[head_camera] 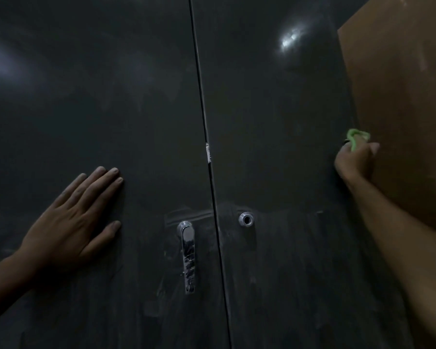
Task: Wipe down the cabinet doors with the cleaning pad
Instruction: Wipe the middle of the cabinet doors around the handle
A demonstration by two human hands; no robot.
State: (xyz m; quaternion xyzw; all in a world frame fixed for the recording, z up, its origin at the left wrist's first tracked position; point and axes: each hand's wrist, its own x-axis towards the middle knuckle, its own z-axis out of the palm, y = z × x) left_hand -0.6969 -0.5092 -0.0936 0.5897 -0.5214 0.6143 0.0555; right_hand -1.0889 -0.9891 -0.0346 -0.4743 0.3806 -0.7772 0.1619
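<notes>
I see the green cleaning pad at the right cabinet door's outer edge, beside a brown panel, gripped in my right hand. My left hand lies flat, fingers straight, on the left cabinet door, well apart from the chrome handle.

2 bare forearms are in view, each ending in a bare hand. No sleeve covers either arm within the visible portion. The left hand shows 5 digits with short, trimmed fingernails. The right hand shows knuckles and thumb only. Lighting is dim; finer surface detail is indistinct.
</notes>
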